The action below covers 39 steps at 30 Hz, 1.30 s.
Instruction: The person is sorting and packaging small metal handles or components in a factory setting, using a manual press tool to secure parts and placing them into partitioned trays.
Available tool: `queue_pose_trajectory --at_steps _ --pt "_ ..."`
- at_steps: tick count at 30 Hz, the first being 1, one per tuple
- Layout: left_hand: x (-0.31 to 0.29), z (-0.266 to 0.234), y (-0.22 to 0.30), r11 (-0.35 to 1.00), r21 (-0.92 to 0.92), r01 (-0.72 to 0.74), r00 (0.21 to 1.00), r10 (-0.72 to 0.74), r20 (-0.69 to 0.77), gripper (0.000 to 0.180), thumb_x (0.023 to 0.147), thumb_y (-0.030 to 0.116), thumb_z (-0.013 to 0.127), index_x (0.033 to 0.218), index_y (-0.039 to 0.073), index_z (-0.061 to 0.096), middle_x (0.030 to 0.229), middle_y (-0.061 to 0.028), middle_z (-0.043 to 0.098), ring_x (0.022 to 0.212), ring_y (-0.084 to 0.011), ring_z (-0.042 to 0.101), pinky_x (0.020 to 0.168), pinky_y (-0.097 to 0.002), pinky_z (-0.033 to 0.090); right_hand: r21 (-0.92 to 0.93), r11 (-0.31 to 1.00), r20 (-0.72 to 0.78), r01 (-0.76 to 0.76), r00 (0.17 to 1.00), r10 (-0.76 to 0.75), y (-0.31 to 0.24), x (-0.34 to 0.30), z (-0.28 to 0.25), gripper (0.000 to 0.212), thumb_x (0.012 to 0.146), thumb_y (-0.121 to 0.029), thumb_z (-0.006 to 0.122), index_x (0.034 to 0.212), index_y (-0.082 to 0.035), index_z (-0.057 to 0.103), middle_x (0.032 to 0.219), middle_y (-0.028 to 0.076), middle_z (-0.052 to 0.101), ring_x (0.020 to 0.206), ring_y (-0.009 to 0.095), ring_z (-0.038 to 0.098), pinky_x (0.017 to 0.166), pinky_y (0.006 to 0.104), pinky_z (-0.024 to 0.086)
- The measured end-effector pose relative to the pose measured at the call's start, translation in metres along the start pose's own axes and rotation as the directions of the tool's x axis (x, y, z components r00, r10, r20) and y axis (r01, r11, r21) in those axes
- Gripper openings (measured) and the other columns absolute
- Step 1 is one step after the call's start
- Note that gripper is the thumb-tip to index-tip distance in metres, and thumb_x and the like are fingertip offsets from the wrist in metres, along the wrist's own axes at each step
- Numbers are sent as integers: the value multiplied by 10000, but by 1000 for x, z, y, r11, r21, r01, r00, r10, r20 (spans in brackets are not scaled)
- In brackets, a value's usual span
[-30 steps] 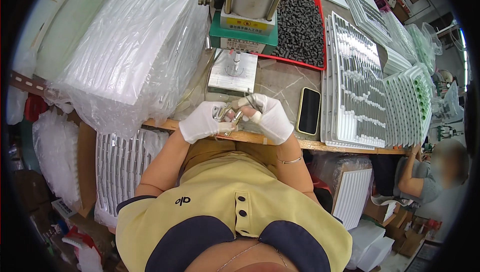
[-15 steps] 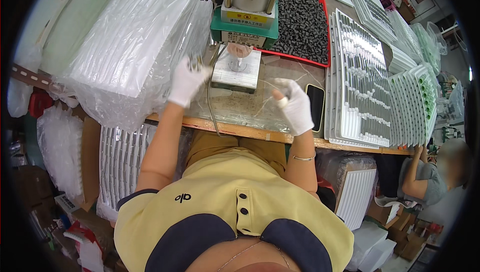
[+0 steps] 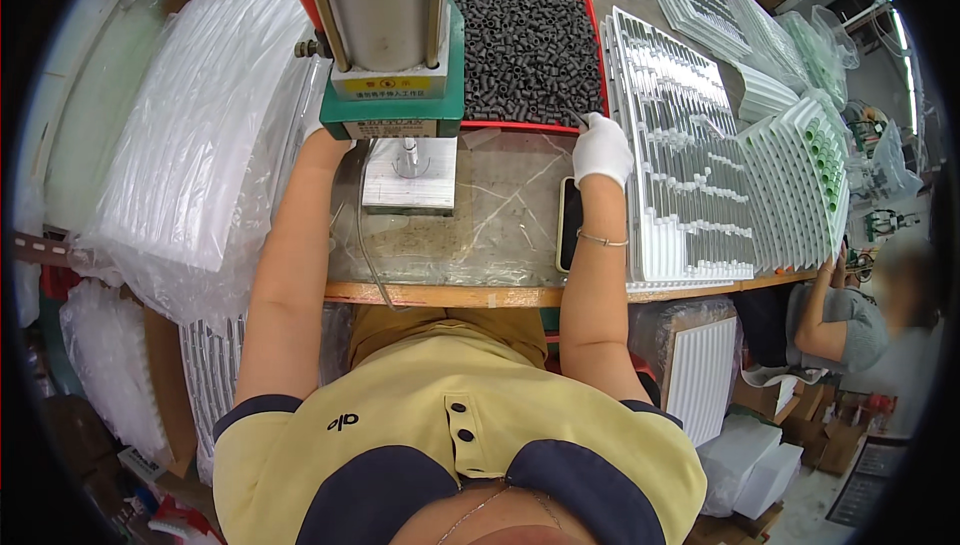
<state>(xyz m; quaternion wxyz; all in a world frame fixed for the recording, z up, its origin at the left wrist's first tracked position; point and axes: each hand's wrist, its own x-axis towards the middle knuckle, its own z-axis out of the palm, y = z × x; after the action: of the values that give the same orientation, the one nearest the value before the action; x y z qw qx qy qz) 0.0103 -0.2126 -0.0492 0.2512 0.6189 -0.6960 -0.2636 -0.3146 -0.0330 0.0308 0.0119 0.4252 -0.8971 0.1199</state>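
My left hand [image 3: 314, 127] reaches in beside the press head, and only a sliver of its white glove shows. Its fingers are hidden behind the green housing of the press [image 3: 392, 115]. Under that housing lies a pale metal block [image 3: 412, 190], with a small shiny upright pin [image 3: 409, 158] on its top. My right hand [image 3: 603, 151], in a white glove, is at the near right corner of a red tray [image 3: 530, 129] heaped with short black tubular pieces [image 3: 530, 55]. Its fingertips are pinched together at the rim; what they hold, if anything, I cannot make out.
A phone [image 3: 570, 225] lies by my right forearm. Right of the tray stand white racks [image 3: 680, 145] filled with shiny rods. Plastic-wrapped white sheets [image 3: 200, 125] are stacked at the left. A cable [image 3: 365, 245] hangs over the wooden table edge. Another person [image 3: 840, 325] works at far right.
My right hand has moved up and away to the tray's corner. The left hand has gone forward behind the press head. The view has shifted, so the press stands further left.
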Motion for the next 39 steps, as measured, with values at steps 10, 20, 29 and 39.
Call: queue_pose_trajectory --at_steps 10,20,29,39 --pt "-30 -16 14 950 -310 -48 992 9 -128 290 837 198 573 1045 -1 606 919 -147 663 765 -249 595 686 -342 476 -166 963 293 213 943 -158 -21 43 20 290 772 -60 618 1017 -205 671 1016 95 668 938 300 648 763 390 531" --pt "-154 -46 54 747 -654 -118 974 -40 -222 193 771 24 672 946 13 592 796 13 598 694 -29 518 603 -176 424 -30 959 -19 283 959 -284 -14 2 -1 272 825 -113 510 982 -217 705 980 75 659 928 252 632 775 386 515" --pt "-203 -19 99 867 -363 -342 939 326 -106 188 668 35 730 811 13 610 794 -92 627 648 -179 613 613 -280 483 385 615 -111 688 696 -709 -35 -119 -70 267 684 13 622 902 -117 707 787 56 642 727 248 604 654 331 493" --pt "-220 0 108 811 -374 -449 891 438 -121 185 675 18 732 817 25 614 789 -86 619 680 -183 603 641 -293 480 121 726 107 677 718 -688 -11 -133 -81 161 745 -67 589 857 -147 673 860 73 631 794 279 649 629 387 532"
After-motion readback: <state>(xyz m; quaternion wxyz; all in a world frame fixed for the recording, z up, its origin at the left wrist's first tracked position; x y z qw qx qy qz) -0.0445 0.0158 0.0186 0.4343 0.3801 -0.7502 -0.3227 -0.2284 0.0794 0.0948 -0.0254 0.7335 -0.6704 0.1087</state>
